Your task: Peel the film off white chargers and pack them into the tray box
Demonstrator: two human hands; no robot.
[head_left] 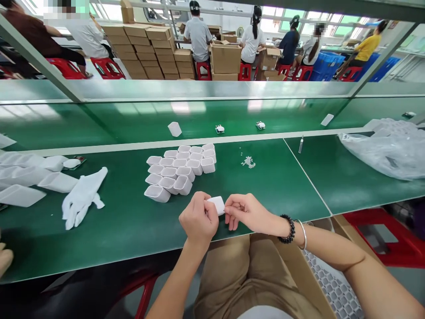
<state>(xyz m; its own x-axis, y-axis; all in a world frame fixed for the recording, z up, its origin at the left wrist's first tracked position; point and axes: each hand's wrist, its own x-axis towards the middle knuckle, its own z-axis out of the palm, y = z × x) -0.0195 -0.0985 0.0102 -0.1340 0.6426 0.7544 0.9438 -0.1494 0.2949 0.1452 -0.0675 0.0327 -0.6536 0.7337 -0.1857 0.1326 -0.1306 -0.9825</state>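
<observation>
My left hand (199, 218) is wrapped round a small white plastic housing (217, 205) above the table's front edge. At the housing's right end, the fingertips of my right hand (244, 212) are pinched together; whatever they hold is too small to make out. Beyond my left hand stands a block of white open-topped housings (181, 166), set close together in rows. A scatter of tiny white pieces (248, 162) lies on the green table past my right hand.
A white glove (83, 197) and more white housings (29, 170) lie left; another person's hand (5, 259) shows at the left edge. Small circuit boards (219, 129) sit on the far strip. Right are a small tube (301, 144) and a plastic bag (388, 148). A carton (308, 283) stands beside my legs.
</observation>
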